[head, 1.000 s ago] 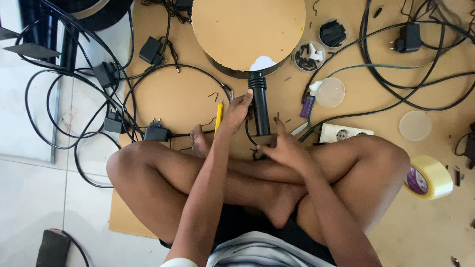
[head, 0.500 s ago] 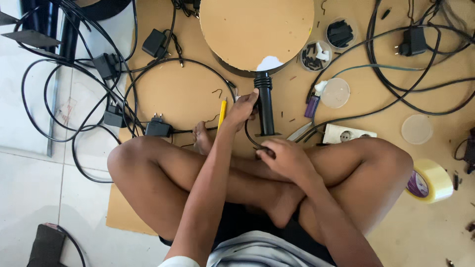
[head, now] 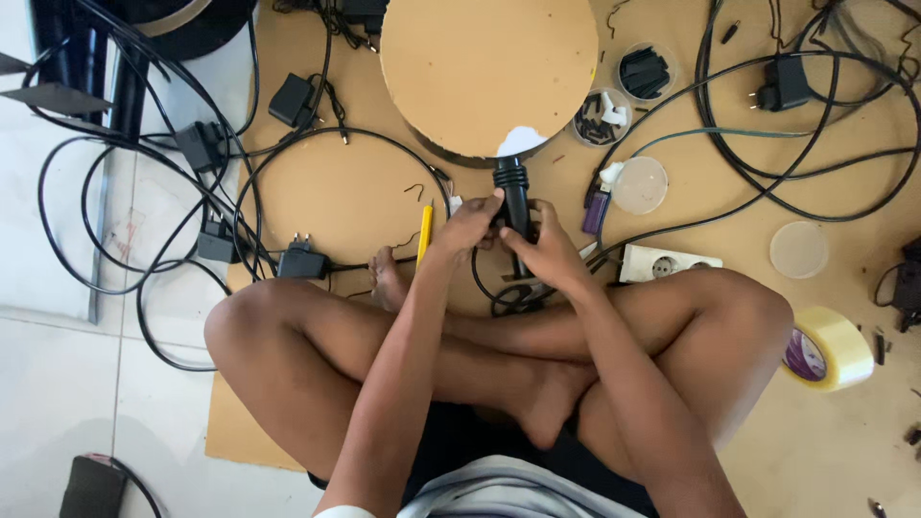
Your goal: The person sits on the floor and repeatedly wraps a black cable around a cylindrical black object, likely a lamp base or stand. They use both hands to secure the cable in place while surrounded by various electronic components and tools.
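Screwdriver (head: 425,233) lies left of the tool (head: 515,197); tape roll (head: 823,347) far right.

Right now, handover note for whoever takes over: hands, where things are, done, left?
Left hand: gripping the black cylindrical tool, fingers on its upper part.
Right hand: closed on the same tool, lower down, from the other side.
Tool: upright between both hands over the cardboard sheet, its tip by the round board.
Nearby: yellow screwdriver lying left of the left hand, white socket strip by the right knee, tape roll far right.
Done: tool is in hand.
Left: cannot tell from this view; cables and adapters lie loose around.
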